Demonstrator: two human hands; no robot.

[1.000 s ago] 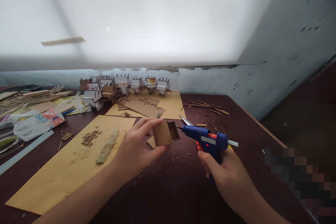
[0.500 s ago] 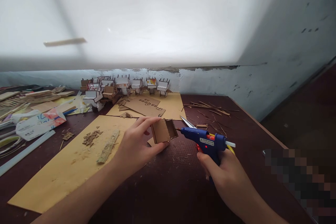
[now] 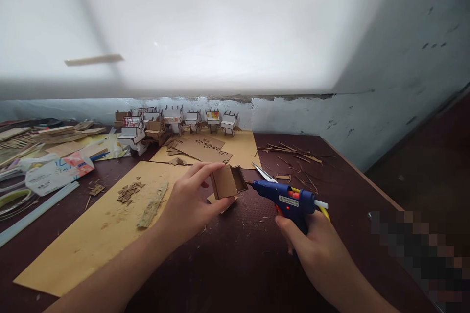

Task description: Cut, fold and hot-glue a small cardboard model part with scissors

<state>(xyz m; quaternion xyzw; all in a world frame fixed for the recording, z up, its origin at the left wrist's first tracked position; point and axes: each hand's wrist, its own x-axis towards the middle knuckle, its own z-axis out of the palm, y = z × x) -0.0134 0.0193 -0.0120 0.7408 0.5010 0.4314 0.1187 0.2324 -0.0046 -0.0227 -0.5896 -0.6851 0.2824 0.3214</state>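
Between the thumb and fingers of my left hand [image 3: 194, 195] is a small brown cardboard box [image 3: 224, 182], its open side turned right. My right hand [image 3: 312, 234] is wrapped round the handle of a blue hot glue gun [image 3: 284, 198] with a red light lit and a white glue stick out of its back. The gun's nozzle is at the box's right edge; whether it touches I cannot tell. Below the box, a flat cardboard piece [image 3: 229, 204] lies partly hidden by my left hand. Scissors [image 3: 263, 172] lie behind the gun.
Small cardboard models [image 3: 173, 120] stand along the wall. A yellow board [image 3: 91, 234] at left bears cardboard scraps [image 3: 130, 190] and a glue-crusted strip [image 3: 153, 205]. Thin strips [image 3: 293, 150] lie at back right. Wood pieces [image 3: 58, 132], a tape roll [image 3: 16, 203] and a packet [image 3: 58, 173] crowd the left.
The box has tilted slightly in my left hand, showing more of the flat piece below. The glue gun stays at its edge, nearly unmoved. The whole view has shifted a little.
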